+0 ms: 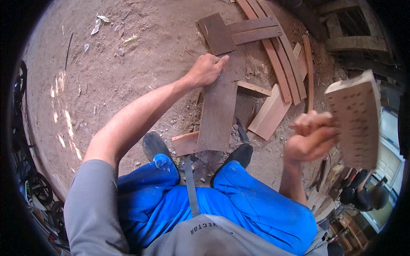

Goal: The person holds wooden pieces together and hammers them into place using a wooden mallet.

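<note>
My right hand (314,134) is raised on the right, its fingers closed on a thick wooden block (356,121) whose broad face is covered in small dents. Slight motion blurs that hand. Farther forward, my left hand (207,70) rests with curled fingers at the far part of a long brown board (216,117). Whatever its fingers pinch is hidden or too small to name. The board lies lengthwise between my feet, over a short wooden crosspiece (186,144) at its near end. Another crosspiece (254,88) meets its right edge.
A dark square board (217,34) and a grooved plank (256,30) lie beyond my left hand. Long curved strips (279,53) and a loose plank (270,113) are to the right. Wooden framing (356,42) stands far right. Another person (365,194) is at lower right; bicycle wheels (42,189) stand left.
</note>
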`<control>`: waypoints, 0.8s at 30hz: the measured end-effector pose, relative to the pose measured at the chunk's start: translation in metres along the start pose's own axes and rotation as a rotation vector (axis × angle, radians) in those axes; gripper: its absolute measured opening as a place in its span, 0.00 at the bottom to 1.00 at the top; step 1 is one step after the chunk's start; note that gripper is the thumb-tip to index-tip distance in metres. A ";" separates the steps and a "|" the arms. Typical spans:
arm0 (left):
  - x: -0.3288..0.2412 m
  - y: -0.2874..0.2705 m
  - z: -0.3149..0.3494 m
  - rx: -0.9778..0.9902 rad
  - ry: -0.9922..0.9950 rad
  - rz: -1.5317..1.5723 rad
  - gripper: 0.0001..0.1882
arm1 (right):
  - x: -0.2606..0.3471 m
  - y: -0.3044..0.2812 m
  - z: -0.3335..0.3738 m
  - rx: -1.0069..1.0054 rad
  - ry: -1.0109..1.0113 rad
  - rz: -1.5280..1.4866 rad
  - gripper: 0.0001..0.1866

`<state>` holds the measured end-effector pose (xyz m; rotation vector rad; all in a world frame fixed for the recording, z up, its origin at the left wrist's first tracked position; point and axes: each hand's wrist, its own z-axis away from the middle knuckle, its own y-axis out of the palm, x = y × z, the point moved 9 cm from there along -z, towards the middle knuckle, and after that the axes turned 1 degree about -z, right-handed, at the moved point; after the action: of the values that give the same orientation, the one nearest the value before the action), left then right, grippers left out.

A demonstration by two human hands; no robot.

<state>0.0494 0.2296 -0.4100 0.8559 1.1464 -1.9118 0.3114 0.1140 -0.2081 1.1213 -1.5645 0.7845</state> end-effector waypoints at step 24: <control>0.005 0.000 -0.001 -0.009 -0.029 -0.005 0.34 | -0.005 0.011 0.010 0.203 -0.052 0.563 0.12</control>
<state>0.0472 0.2290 -0.4150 0.8184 1.1405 -1.9154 0.2975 0.1102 -0.2152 0.8459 -1.9065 1.3187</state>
